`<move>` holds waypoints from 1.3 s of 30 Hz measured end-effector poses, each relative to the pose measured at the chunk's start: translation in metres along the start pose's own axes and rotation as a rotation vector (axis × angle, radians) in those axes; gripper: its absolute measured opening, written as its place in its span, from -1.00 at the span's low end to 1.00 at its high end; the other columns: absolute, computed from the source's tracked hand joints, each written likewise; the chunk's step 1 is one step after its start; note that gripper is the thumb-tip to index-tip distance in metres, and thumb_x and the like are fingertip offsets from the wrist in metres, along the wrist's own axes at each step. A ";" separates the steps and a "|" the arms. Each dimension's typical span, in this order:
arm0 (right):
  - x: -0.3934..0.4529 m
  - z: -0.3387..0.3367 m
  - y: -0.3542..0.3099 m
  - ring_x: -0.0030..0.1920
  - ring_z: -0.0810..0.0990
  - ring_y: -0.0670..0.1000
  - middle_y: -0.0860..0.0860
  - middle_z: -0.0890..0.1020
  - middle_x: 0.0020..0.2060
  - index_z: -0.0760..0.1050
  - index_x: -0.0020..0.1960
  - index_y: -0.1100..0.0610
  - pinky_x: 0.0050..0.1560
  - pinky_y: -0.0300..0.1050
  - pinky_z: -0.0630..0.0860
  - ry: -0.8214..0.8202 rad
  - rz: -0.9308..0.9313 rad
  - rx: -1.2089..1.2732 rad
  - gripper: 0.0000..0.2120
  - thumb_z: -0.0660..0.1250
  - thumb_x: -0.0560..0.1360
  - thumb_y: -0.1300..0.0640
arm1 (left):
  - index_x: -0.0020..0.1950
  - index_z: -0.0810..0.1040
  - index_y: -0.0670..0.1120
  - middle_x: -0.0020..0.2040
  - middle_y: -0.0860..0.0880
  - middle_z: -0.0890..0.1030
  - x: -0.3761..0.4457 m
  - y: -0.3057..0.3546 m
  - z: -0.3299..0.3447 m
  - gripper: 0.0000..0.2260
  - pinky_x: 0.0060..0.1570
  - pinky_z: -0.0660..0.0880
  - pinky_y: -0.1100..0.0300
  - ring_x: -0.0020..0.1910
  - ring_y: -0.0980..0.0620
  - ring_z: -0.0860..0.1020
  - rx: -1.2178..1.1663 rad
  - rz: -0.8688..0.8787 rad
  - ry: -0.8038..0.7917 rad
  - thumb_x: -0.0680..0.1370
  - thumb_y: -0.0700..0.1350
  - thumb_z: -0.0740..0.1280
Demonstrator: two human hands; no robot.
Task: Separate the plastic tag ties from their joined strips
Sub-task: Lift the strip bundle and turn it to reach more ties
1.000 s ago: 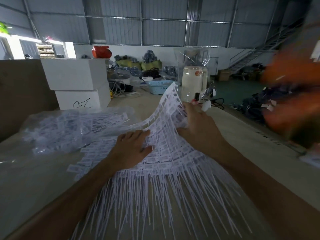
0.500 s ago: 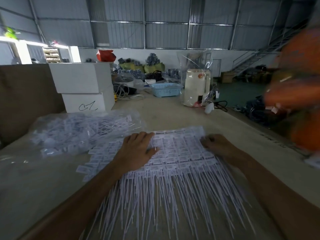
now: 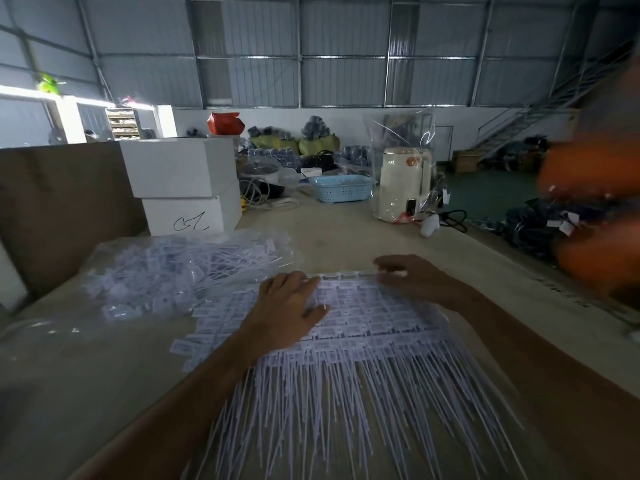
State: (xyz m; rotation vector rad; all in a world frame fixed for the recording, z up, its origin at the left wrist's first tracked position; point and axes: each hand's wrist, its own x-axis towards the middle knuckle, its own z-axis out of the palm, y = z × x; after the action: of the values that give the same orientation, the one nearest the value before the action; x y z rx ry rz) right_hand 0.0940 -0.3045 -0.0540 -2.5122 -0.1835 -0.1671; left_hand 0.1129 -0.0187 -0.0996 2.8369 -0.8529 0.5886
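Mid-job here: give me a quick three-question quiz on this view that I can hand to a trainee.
1. True or false: the left hand lies flat on the tag sheet.
2. What stands nearest the kettle? A) blue basket B) red bag C) white boxes
3. Fill in: the clear bag of tags lies to the ____ of the sheet.

Key
1. True: its fingers are spread on the sheet, while the right hand curls at the sheet's far edge.
2. A
3. left
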 end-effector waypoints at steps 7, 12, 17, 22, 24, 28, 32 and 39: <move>-0.002 -0.005 -0.023 0.12 0.57 0.11 0.12 0.63 0.11 0.61 0.21 0.19 0.11 -0.16 0.40 0.109 -0.269 -0.256 -0.74 0.42 0.54 0.18 | 0.52 0.34 0.00 0.40 -0.07 0.38 -0.003 -0.004 -0.018 -0.32 0.37 0.13 -0.06 0.41 -0.12 0.29 0.007 0.112 0.110 0.55 0.38 0.01; -0.010 -0.033 -0.048 -0.01 0.57 -0.02 0.04 0.63 0.03 0.60 0.20 0.14 0.02 -0.10 0.52 0.183 -0.313 -0.184 -0.76 0.42 0.54 0.15 | 0.50 0.38 -0.05 0.26 -0.09 0.40 0.006 -0.007 -0.057 -0.48 0.21 0.28 -0.02 0.24 -0.08 0.29 -0.138 0.121 0.191 0.60 0.16 0.19; -0.023 -0.060 -0.086 -0.09 0.59 -0.04 0.05 0.65 0.01 0.61 0.19 0.15 -0.02 -0.24 0.53 0.270 -0.396 -0.152 -0.75 0.44 0.52 0.14 | 0.32 0.57 -0.13 0.00 -0.11 0.46 0.010 0.000 -0.109 -0.68 0.07 0.31 0.04 0.06 -0.10 0.35 -0.207 0.115 0.443 0.58 -0.14 0.37; -0.051 -0.084 -0.110 -0.24 0.60 -0.17 -0.06 0.66 -0.07 0.59 0.12 0.01 -0.22 -0.36 0.54 0.194 -0.447 -0.061 -0.81 0.44 0.52 0.14 | 0.21 0.65 -0.10 -0.11 0.05 0.44 0.003 0.006 -0.164 -0.79 -0.07 0.20 0.24 0.01 0.07 0.33 -0.323 0.133 0.453 0.59 -0.14 0.36; -0.061 -0.090 -0.114 -0.28 0.59 -0.18 -0.12 0.67 -0.10 0.61 0.14 0.06 -0.24 -0.37 0.52 0.196 -0.474 -0.022 -0.80 0.44 0.52 0.14 | 0.16 0.67 -0.02 -0.11 0.03 0.51 -0.002 0.009 -0.182 -0.82 -0.09 0.23 0.31 -0.06 0.11 0.38 -0.388 0.142 0.419 0.58 -0.11 0.37; -0.075 -0.092 -0.104 -0.23 0.64 -0.14 -0.12 0.70 -0.15 0.63 0.15 0.02 -0.20 -0.32 0.56 0.034 -0.416 0.121 -0.75 0.41 0.50 -0.01 | 0.08 0.66 0.05 -0.17 0.13 0.53 -0.020 0.004 -0.194 -0.85 -0.13 0.30 0.29 -0.17 0.29 0.43 -0.429 0.155 0.312 0.54 -0.12 0.41; -0.073 -0.062 -0.080 0.09 0.61 -0.20 -0.20 0.63 0.11 0.58 0.21 -0.08 0.06 -0.26 0.57 -0.237 -0.308 0.058 -0.73 0.39 0.52 -0.04 | -0.01 0.72 -0.01 -0.17 0.03 0.58 -0.041 -0.010 -0.165 -0.90 -0.14 0.33 0.18 -0.19 0.11 0.50 -0.404 0.076 0.199 0.52 -0.15 0.44; -0.075 0.010 -0.040 -0.28 0.62 -0.20 -0.03 0.70 -0.19 0.64 0.13 0.04 -0.25 -0.37 0.49 -0.129 -0.249 0.259 -0.85 0.38 0.58 0.09 | -0.05 0.73 -0.05 -0.20 0.11 0.59 -0.067 -0.034 -0.094 -0.90 -0.16 0.42 0.19 -0.22 0.17 0.54 -0.489 -0.045 0.213 0.52 -0.23 0.45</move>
State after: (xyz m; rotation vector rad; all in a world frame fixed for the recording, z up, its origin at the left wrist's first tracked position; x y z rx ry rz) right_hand 0.0140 -0.2733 -0.0514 -2.2368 -0.5369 -0.0747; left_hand 0.0492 0.0641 -0.0405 2.3021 -0.7669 0.5696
